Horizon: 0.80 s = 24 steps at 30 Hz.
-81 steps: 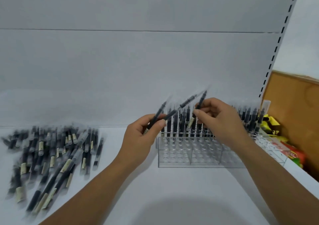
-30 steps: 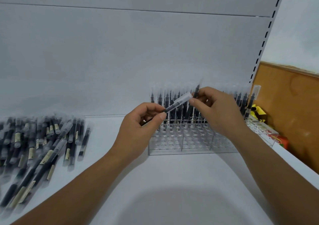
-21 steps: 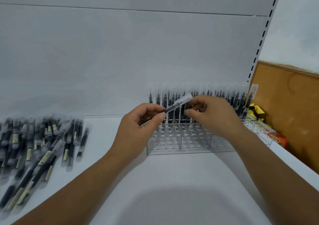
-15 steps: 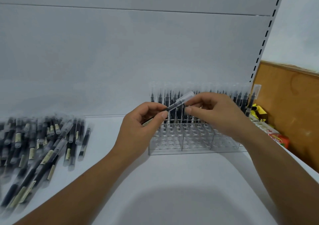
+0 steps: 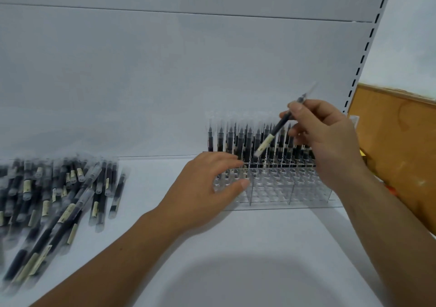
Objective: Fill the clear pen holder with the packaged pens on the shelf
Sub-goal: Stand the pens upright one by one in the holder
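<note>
Insertion step. My right hand (image 5: 330, 141) pinches one packaged pen (image 5: 274, 133), tilted above the clear pen holder (image 5: 283, 190); my left hand (image 5: 210, 186), loose and empty, rests on its left end. Next, I judge: upright the pen over a free hole.

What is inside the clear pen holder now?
Packaged pens stand upright in the back rows of the clear pen holder; the visible front rows are empty. The left hand hides its front left corner, the right hand part of the right side.
</note>
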{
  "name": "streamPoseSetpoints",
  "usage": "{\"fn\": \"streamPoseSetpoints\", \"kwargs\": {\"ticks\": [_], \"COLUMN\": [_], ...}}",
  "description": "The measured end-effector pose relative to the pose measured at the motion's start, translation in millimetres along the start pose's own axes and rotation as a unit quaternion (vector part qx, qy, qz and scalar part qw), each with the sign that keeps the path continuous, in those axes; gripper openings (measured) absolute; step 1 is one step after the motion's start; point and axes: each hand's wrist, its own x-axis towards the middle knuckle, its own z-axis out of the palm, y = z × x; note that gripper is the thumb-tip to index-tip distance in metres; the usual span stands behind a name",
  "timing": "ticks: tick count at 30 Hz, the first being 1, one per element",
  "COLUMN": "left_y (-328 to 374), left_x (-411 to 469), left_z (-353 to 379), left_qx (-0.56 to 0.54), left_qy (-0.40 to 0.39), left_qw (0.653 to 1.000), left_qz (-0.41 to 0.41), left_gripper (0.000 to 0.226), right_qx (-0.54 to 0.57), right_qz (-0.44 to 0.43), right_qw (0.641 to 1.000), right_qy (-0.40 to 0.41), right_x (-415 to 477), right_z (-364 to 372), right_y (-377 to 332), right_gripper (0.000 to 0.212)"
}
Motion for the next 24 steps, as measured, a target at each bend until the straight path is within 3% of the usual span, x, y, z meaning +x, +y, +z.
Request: {"fn": "streamPoseSetpoints", "kwargs": {"ticks": [3,7,14,24], "left_y": [-3,-5,-7,-7], "left_x": [0,0,1,0], "left_z": [3,5,6,6], "left_qx": [0.021,0.022,0.023,0.021], "left_qy": [-0.019,-0.018,-0.016,-0.015], "left_qw": [1.000,1.000,0.999,0.999], "left_qz": [0.009,0.011,0.019,0.020], "left_gripper": [0.060,0.058,0.057,0.056], "right_qx": [-0.070,-0.170,-0.246,-0.331], "right_qz": [-0.029,-0.054,-0.076,-0.043], "right_qw": [0.996,0.984,0.966,0.941], "right_qy": [0.038,0.021,-0.007,-0.046], "right_x": [3,3,3,3], "right_z": [-5,-4,-1,0], "right_y": [5,14,22,30], "right_gripper": [0.008,0.015,0.005,0.009]}}
